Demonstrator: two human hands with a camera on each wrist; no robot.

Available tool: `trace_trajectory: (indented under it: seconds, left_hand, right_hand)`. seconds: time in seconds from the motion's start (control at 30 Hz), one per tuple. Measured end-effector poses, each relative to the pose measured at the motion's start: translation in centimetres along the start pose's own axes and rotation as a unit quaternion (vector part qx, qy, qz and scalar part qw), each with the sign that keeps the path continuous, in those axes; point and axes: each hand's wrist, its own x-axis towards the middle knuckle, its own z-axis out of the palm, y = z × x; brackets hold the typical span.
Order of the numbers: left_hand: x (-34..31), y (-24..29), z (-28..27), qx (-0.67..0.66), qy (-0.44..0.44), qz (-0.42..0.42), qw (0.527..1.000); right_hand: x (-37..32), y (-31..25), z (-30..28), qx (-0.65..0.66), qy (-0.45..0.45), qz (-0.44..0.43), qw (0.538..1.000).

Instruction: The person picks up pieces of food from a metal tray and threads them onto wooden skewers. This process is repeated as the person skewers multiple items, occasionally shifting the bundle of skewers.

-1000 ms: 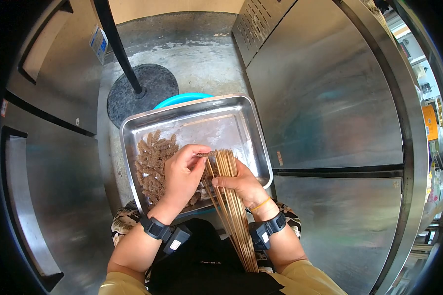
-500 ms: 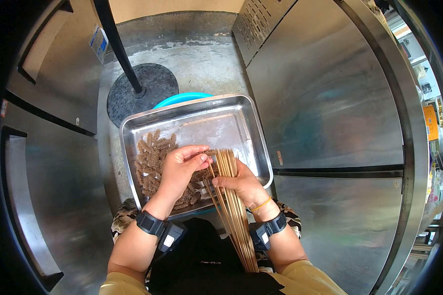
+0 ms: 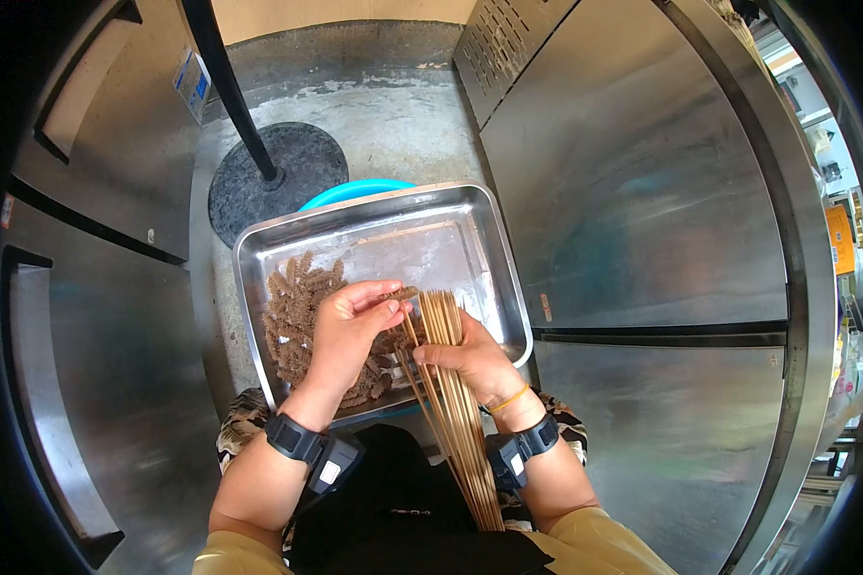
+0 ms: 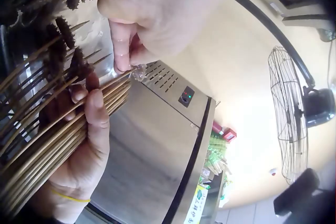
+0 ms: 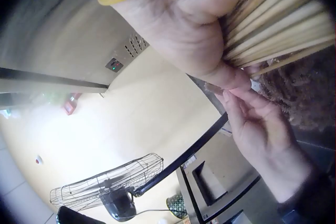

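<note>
In the head view my left hand pinches a small brown, bumpy piece of food between thumb and fingertips. One skewer, set a little apart from the rest, has its upper end right at those fingertips. My right hand grips a thick bundle of thin bamboo skewers, its thumb across the front. The bundle slants down toward the lap, pointed ends up. Beneath both hands, a heap of brown ridged pieces fills the left side of the metal tray. In the left wrist view, several skewers fan apart from the bundle.
Behind the tray shows the rim of a blue basin. A round black base with a pole stands on the floor at back left. Steel cabinets flank both sides. A wire-caged fan appears in the left wrist view.
My left hand has shifted slightly, its wrist a little to the left. The brown piece now sticks out past the fingertips toward the skewers. My right hand and the bundle have stayed put.
</note>
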Motion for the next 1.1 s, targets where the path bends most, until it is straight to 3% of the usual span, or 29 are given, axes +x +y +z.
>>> trace_trajectory:
  seconds: [0.2,0.4,0.5,0.63,0.87,1.0,1.03,1.1]
  left_hand:
    - [-0.3,-0.1,0.5,0.071,0.023,0.057,0.996]
    - [-1.2,0.8,1.4,0.304,0.035,0.199,0.931]
    - [-1.6,0.5,1.7,0.282,0.038,0.185,0.941]
    - [-2.2,-0.2,2.0,0.238,-0.031,0.164,0.957]
    - [-1.1,-1.3,1.0,0.29,-0.034,0.093,0.952]
    - [-0.4,-1.7,0.6,0.349,-0.074,0.078,0.931]
    - [-0.3,-1.6,0.7,0.366,-0.083,0.085,0.923]
    - [0.0,-1.3,0.6,0.386,-0.081,0.095,0.914]
  right_hand:
    - [0.0,0.0,0.0,0.006,0.002,0.003,1.0]
    - [0.3,0.4,-0.4,0.033,-0.014,-0.005,0.999]
    - [0.3,0.5,-0.7,0.035,-0.007,0.003,0.999]
    - [0.3,0.4,-1.4,0.029,0.012,0.004,1.0]
    - [-0.5,-0.5,-1.1,-0.006,0.065,-0.024,0.998]
    - [-1.2,-1.2,-1.4,0.077,-0.032,0.009,0.996]
    - [-0.9,-0.7,-1.8,0.089,-0.096,0.024,0.991]
    - [-0.9,-0.7,-1.4,0.082,-0.097,0.027,0.991]
